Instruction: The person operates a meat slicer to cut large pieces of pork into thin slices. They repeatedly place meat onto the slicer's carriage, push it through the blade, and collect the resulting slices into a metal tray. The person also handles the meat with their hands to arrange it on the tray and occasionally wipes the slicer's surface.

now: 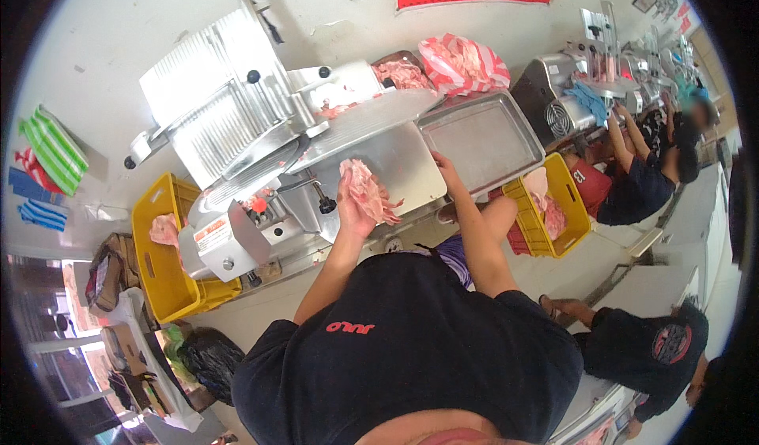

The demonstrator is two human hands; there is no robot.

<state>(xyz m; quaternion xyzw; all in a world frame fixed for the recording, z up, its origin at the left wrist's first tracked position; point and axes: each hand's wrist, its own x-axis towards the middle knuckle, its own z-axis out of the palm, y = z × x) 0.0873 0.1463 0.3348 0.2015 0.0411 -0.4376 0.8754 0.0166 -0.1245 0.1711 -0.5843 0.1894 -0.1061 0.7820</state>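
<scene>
My left hand (pixel 354 217) holds a bunch of thin raw meat slices (pixel 366 191) above the front part of an electric meat slicer (pixel 237 107). My right hand (pixel 446 171) is at the right edge of the slicer's flat metal plate (pixel 403 166), beside a metal tray (pixel 483 140); its fingertips are partly hidden, and whether they grip the edge is unclear. Behind the tray, a red-and-white striped plastic bag (pixel 464 65) holds raw meat. More meat pieces (pixel 403 74) lie in a dark container left of the bag.
Yellow crates with meat stand at left (pixel 169 279) and right (pixel 560 208). Black knobs (pixel 325 203) stick out from the slicer. Several people sit by other slicers (pixel 593 83) at the right; another person (pixel 646 350) is at the lower right.
</scene>
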